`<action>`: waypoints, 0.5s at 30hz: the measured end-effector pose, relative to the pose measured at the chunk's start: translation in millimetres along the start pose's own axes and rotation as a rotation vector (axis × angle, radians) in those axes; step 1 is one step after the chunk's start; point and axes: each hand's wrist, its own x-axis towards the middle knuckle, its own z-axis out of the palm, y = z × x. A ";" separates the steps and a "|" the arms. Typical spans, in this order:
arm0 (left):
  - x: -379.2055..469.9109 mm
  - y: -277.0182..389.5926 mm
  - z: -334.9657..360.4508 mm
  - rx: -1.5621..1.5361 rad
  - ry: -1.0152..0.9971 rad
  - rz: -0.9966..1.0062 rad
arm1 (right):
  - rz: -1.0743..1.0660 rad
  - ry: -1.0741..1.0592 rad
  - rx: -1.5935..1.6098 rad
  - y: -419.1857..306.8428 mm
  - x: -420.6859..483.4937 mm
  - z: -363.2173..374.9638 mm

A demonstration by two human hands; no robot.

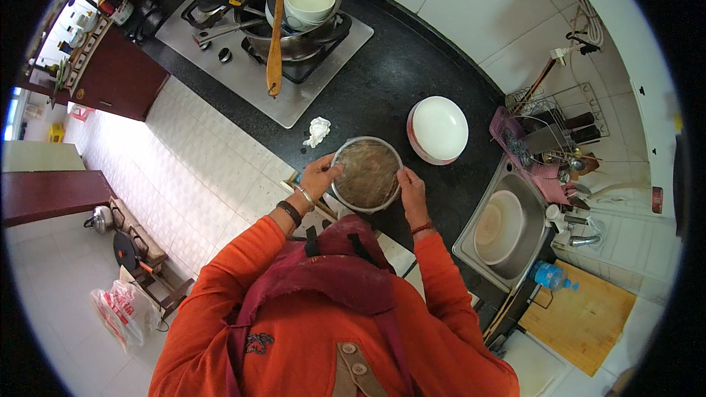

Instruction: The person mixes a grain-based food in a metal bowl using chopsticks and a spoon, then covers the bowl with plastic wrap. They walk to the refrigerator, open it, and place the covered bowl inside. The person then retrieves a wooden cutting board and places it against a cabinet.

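Between my hands is a round container (368, 174) with a pale rim, seen from above; its top looks like clear film or a clear lid over something brown, which I cannot tell apart. My left hand (320, 179) grips its left side, thumb on the rim. My right hand (412, 193) grips the right side. Just beyond it on the black countertop (380, 88) lies a crumpled white tissue (317, 131). To the right of the container stand stacked bowls, the top one white inside (439, 127), with a pinkish outer side showing.
A gas hob (331, 74) at the upper left bears a steel pot (256, 38) with bowls (310, 2) and a wooden spatula (275, 44) across it. At right, a steel sink (529, 226) holds a pale basin (515, 220). A utensil rack (584, 99) stands by the wall.
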 end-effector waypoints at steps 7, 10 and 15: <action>-20.3 -17.2 -11.1 -0.279 0.037 -0.049 | 0.136 0.060 0.233 -5.0 -16.6 -10.1; -28.4 -20.7 -14.1 -0.211 0.010 -0.020 | 0.192 0.069 0.376 -5.5 -31.8 -8.3; -30.3 -18.1 0.0 -0.147 0.071 0.041 | 0.154 0.102 0.314 -11.9 -37.6 -5.5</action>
